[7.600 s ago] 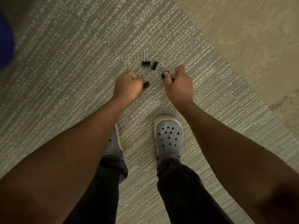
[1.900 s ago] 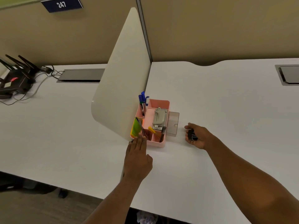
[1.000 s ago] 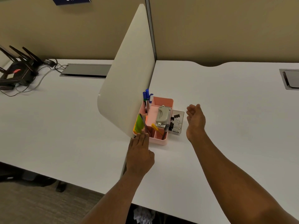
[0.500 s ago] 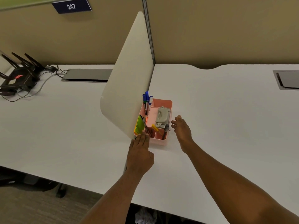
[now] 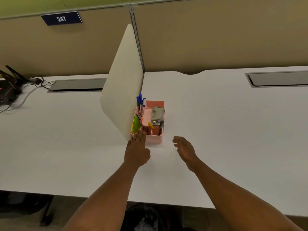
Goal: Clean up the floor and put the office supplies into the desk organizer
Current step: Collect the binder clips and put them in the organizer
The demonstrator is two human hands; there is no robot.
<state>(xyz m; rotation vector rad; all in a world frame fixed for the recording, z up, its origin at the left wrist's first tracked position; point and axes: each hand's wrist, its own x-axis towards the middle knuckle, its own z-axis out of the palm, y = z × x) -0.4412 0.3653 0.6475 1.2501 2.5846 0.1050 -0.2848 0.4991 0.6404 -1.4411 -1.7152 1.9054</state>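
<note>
A pink desk organizer stands on the white desk against a cream divider panel. It holds blue pens, green and yellow sticky notes, a grey hole punch and a yellow tool. Its clear side drawer is pushed in and the binder clips are hidden. My left hand rests flat with straight fingertips against the organizer's near left corner. My right hand hovers with relaxed fingers over the desk, a little to the right of the organizer, holding nothing.
The cream divider panel rises left of the organizer. A black router with cables sits at the far left. Grey cable hatches lie at the back. A beige partition with a "247" sign stands behind.
The binder clips went from my right hand into the clear side drawer; that hand pushed the drawer in, then drew back toward me. My left hand stayed at the organizer's corner.
</note>
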